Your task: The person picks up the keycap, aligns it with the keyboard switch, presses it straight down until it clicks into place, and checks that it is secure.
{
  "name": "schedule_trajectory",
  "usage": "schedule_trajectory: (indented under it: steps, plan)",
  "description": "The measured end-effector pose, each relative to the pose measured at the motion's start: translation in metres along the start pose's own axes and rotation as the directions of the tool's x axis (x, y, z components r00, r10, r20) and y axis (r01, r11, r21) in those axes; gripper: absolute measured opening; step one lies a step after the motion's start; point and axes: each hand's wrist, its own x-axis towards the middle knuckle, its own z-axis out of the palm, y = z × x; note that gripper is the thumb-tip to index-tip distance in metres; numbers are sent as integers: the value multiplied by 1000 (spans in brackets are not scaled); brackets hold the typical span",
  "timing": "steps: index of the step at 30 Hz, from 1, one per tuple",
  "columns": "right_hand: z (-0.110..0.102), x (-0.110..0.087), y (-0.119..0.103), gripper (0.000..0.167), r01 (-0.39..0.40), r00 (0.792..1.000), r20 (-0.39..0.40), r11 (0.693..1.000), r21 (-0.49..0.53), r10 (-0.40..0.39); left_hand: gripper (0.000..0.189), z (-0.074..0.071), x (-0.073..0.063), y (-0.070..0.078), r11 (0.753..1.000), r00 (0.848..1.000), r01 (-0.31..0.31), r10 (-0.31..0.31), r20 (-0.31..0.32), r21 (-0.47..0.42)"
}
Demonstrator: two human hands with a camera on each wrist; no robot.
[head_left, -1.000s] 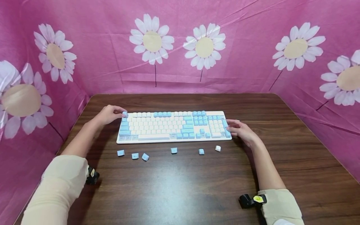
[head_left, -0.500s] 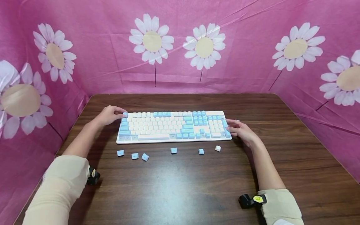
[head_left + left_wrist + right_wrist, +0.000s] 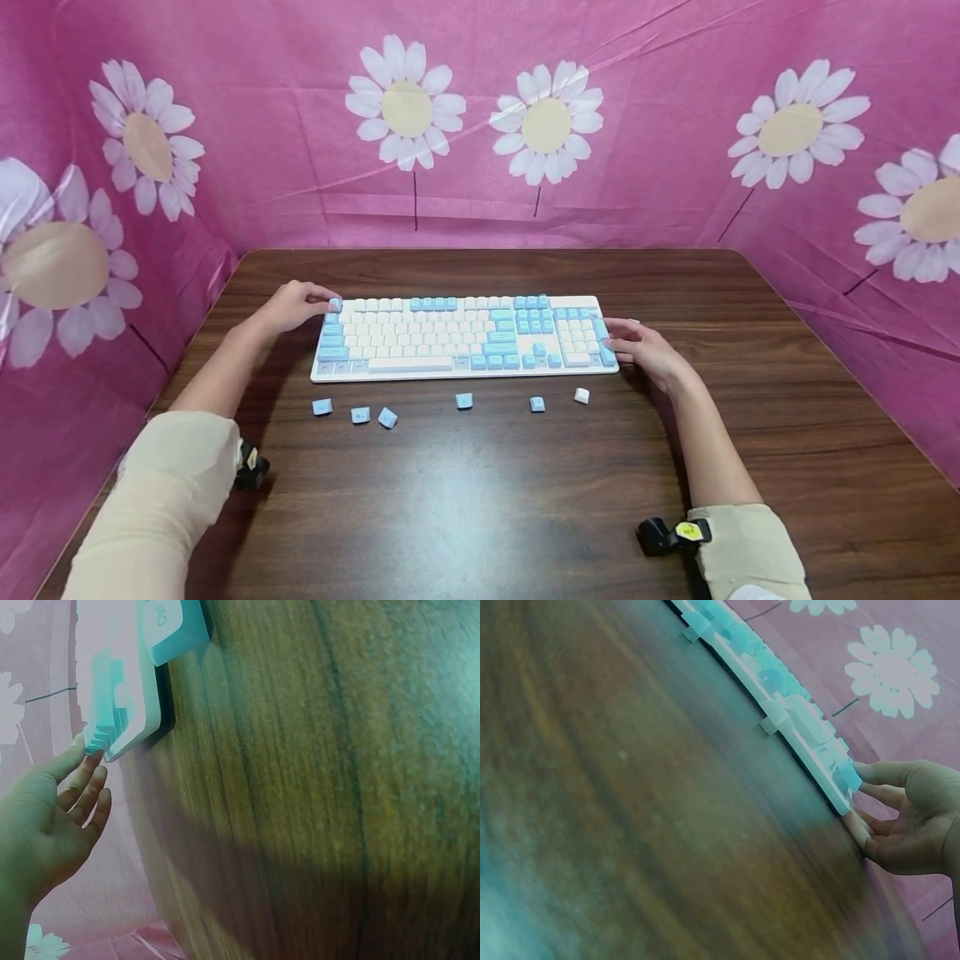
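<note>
A white and light-blue keyboard [image 3: 420,340] lies across the brown table. At its far left corner, my left hand [image 3: 291,307] pinches a light-blue keycap [image 3: 335,306] between thumb and index finger. In the left wrist view the other fingers of the left hand [image 3: 52,817] are bent beside the keyboard's corner. My right hand [image 3: 647,353] holds the keyboard's right end. The right wrist view shows the right hand [image 3: 915,814] with one fingertip on a blue end key [image 3: 850,776] and another digit low by the near corner.
In front of the keyboard lie several loose keycaps: blue ones at the left [image 3: 322,407], middle [image 3: 464,401] and right, and a white keycap [image 3: 582,396] farthest right. A pink flowered cloth [image 3: 480,208] hangs behind the table [image 3: 450,500].
My left hand and the pinched keycap have shifted very slightly to the right. The right hand, keyboard and loose keycaps stay where they were.
</note>
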Motion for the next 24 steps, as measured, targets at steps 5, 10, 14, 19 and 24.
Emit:
schedule_trajectory:
  steps: [5, 10, 14, 19, 24]
  plan:
    - [-1, 0, 0, 59, 5, 1000, 8, 1000, -1, -5, 27, 0, -1, 2, 1000, 1000, 6, -6, -11, -20]
    - [-1, 0, 0, 59, -1, 1000, 5, 1000, 4, 1, 28, 2, -3, 3, 998, 1000, 21, -22, -17, -51]
    - [-1, 0, -1, 59, -1, 1000, 6, 1000, 6, 1, 32, 6, -6, 0, 990, 998, 60, -63, -16, -130]
    - [-1, 1, 1, 59, -1, 1000, 4, 1000, 6, 1, 38, 11, -7, -6, 914, 988, 148, -150, 26, -377]
    - [-1, 1, 1, 59, -8, 1000, 0, 1000, -3, 8, 44, 14, -9, -11, 786, 974, 223, -202, 102, -576]
